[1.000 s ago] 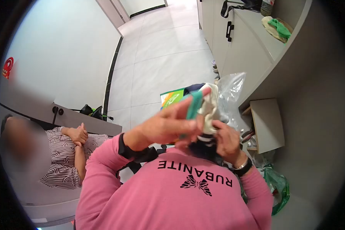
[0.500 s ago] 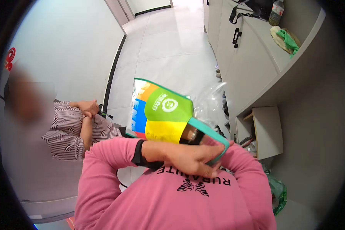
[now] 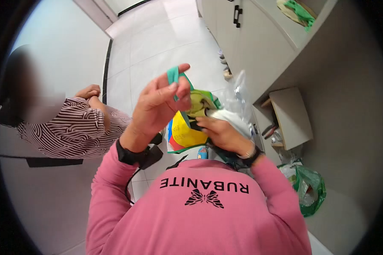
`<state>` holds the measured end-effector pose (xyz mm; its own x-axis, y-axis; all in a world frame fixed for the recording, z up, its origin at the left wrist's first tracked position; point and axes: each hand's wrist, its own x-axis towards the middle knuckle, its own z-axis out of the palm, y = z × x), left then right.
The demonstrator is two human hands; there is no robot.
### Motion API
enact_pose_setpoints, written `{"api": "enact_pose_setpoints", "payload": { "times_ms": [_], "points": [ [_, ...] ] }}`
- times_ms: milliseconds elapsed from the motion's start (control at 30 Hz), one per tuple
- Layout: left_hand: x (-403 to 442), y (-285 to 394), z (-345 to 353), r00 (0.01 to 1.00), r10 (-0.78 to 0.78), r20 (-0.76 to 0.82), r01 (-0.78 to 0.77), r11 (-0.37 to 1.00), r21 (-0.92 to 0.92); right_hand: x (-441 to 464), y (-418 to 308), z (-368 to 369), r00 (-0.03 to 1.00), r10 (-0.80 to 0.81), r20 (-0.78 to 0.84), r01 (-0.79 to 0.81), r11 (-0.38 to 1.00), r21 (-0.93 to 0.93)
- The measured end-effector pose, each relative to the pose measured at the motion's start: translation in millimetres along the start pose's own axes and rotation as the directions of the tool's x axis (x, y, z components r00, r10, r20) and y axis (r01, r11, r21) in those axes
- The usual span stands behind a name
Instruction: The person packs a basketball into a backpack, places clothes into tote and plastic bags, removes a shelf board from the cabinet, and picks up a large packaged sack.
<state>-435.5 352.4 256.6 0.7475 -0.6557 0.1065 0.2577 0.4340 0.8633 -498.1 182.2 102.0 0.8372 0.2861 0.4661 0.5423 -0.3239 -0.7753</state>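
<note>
A colourful tote bag [image 3: 186, 132] with yellow, blue, red and green panels hangs in front of my body, its mouth open. My left hand [image 3: 155, 100] is raised at the bag's far side, with the teal handle [image 3: 173, 75] looped round its fingers. At the mouth, my right hand [image 3: 225, 134] has its fingers curled on something dark at the edge; what they grip is hidden. Beside that hand, a white thing [image 3: 232, 117] shows at the opening, and clear plastic [image 3: 239, 95] sticks up behind it.
A person in striped clothes [image 3: 72, 127] is at the left, hands together. On the right stand a cabinet [image 3: 259, 42] and a small open compartment [image 3: 291, 119]. A green plastic bag [image 3: 312, 191] lies below it. Shoes [image 3: 227, 73] line the cabinet's foot.
My left hand has moved from across my chest up and to the left, drawing the teal handle along. My right hand has come into view at the bag's mouth, which now faces me more.
</note>
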Motion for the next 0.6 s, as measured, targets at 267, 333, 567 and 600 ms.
{"api": "enact_pose_setpoints", "payload": {
  "times_ms": [267, 333, 567, 600],
  "points": [
    [-10.9, 44.9, 50.8, 0.957, 0.068, 0.282, -0.099, 0.99, 0.097, -222.8, 28.8, -7.0, 0.512, 0.854, -0.092, -0.319, 0.288, 0.903],
    [-30.1, 49.4, 64.9, 0.906, 0.128, 0.404, -0.181, 0.979, 0.096, -243.9, 50.3, 38.6, 0.403, 0.893, 0.201, -0.398, -0.027, 0.917],
    [-34.1, 86.1, 71.7, 0.87, 0.129, 0.475, -0.267, 0.935, 0.235, -142.3, 133.3, 9.6, 0.701, 0.701, 0.131, 0.278, -0.438, 0.855],
    [-34.0, 82.8, 65.0, 0.887, 0.153, 0.436, -0.268, 0.939, 0.216, -143.9, 140.8, 4.7, 0.711, 0.691, 0.128, 0.272, -0.438, 0.857]
  ]
}}
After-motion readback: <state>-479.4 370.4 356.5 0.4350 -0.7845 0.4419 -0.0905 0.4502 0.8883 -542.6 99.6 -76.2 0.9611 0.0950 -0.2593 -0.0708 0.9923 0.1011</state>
